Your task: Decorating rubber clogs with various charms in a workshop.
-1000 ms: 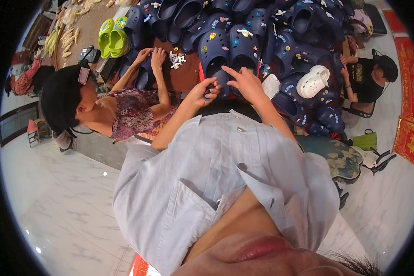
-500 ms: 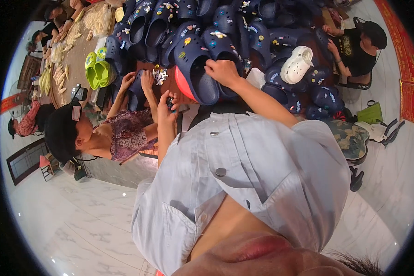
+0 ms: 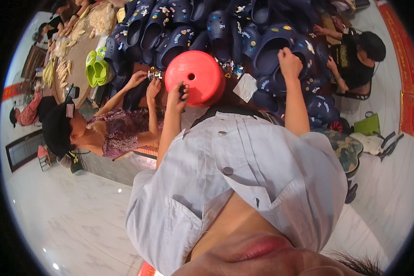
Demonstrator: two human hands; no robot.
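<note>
My right hand (image 3: 290,64) is closed on the heel end of a navy clog (image 3: 267,57) with colourful charms, held above the pile on the right. A second navy clog (image 3: 304,44) lies beside it, close to my fingers; whether I grip that one too I cannot tell. My left hand (image 3: 175,97) is closed round a small dark object (image 3: 184,92), its kind too small to make out. That hand is at the near edge of a round red stool (image 3: 195,69) with a hole in its top.
Many navy clogs (image 3: 177,43) cover the far table. Loose charms (image 3: 233,69) and a clear plastic bag (image 3: 246,87) lie nearby. At left, a co-worker's hands (image 3: 154,87) work at charms beside lime-green clogs (image 3: 96,69). Another person (image 3: 354,60) sits at right.
My right hand has carried the navy clogs rightward, off the red stool, whose top now shows. The white clog on the right is now out of sight. My left hand has shifted slightly rightward.
</note>
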